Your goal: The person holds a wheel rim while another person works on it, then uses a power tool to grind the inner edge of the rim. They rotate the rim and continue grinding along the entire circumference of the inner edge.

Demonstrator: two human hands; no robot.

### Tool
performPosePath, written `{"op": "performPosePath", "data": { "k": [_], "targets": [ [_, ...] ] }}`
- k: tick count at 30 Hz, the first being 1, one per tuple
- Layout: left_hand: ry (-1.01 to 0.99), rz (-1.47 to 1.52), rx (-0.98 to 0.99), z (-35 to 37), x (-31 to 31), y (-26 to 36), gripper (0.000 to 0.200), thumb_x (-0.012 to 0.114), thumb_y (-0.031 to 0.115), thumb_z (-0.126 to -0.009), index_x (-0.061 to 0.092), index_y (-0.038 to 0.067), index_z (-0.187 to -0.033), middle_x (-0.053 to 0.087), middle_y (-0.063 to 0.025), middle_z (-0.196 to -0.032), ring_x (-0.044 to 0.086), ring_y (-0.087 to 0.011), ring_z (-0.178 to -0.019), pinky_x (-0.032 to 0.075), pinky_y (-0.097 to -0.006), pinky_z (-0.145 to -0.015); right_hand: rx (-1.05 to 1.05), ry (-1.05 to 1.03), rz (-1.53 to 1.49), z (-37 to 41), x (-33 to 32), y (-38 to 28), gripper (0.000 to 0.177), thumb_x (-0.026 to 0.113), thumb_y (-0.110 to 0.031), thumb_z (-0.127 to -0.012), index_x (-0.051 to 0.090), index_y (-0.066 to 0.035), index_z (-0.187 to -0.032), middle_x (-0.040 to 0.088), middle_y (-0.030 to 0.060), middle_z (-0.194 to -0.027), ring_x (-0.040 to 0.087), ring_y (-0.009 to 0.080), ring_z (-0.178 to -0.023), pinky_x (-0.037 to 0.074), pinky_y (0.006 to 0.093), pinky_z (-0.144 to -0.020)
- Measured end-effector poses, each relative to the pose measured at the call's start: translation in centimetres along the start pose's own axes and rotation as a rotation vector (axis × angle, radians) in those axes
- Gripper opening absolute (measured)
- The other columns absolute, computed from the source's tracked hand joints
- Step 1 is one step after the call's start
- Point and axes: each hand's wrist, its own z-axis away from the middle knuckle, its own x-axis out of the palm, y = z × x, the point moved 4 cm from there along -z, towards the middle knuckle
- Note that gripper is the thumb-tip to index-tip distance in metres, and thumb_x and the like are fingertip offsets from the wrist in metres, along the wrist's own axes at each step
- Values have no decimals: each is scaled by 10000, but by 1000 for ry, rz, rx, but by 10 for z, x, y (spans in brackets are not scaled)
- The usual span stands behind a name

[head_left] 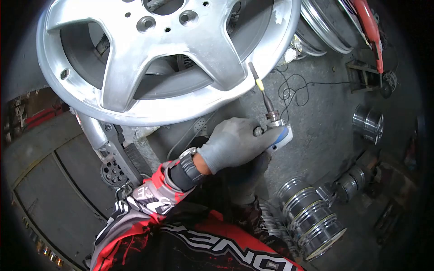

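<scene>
A large silver alloy wheel (176,43) with wide spokes fills the top of the view. My left hand (239,142), in a grey glove with a watch at the wrist, is closed on a rotary tool (275,118). The tool's thin shaft has a yellow band, and its dark tip points up at the wheel's lower right rim; whether they touch is unclear. My right hand (246,180), also gloved, lies in shadow below the left one, close to the tool; its fingers are hidden.
Stacked shiny wheel barrels (307,214) stand on the floor at lower right, with another barrel (368,123) farther right. A black cable (312,83) curls over the floor. A red tool (370,29) is at upper right. A metal arm with a sprocket (114,170) is below the wheel.
</scene>
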Motion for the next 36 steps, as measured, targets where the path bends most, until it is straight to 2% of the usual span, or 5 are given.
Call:
{"op": "performPosePath", "data": {
  "k": [4, 8, 11, 23, 36],
  "targets": [
    [34, -28, 183, -5, -3, 7, 622, 619, 601, -1010, 787, 2, -1012, 757, -236, -904, 752, -404, -878, 580, -464, -830, -362, 29, 1004, -6, -54, 13, 648, 441, -547, -1129, 447, -91, -1590, 538, 107, -1529, 537, 280, -1397, 424, 478, -1170],
    [-29, 96, -16, 2, -6, 3, 636, 614, 623, -1005, 786, 12, -1049, 759, -236, -920, 755, -407, -879, 584, -467, -826, -427, -86, 1054, -6, -45, 7, 652, 431, -550, -1130, 433, -93, -1595, 539, 104, -1524, 536, 273, -1401, 443, 475, -1156],
    [-62, 162, -79, 14, -1, 1, 649, 611, 638, -1001, 787, 15, -1038, 755, -242, -920, 757, -413, -890, 588, -481, -827, 55, 74, -159, 3, -38, 19, 644, 440, -528, -1130, 424, -84, -1596, 548, 108, -1509, 539, 270, -1399, 449, 469, -1156],
    [-31, 178, -47, 10, -3, 8, 676, 600, 663, -1000, 757, 11, -914, 739, -238, -858, 742, -411, -843, 584, -503, -800, -46, 48, -142, 11, -7, -2, 600, 576, -345, -1100, 409, -22, -1578, 522, 171, -1506, 537, 306, -1401, 460, 487, -1153],
    [387, -218, 681, -26, 11, 16, 361, 719, 147, -893, 705, 13, -1228, 676, -152, -880, 724, -329, -768, 577, -419, -617, -465, -66, 637, -46, 4, -61, 385, 455, -290, -1159, 568, 6, -1379, 619, 135, -1333, 618, 233, -1195, 490, 385, -1050]
  ]
}}
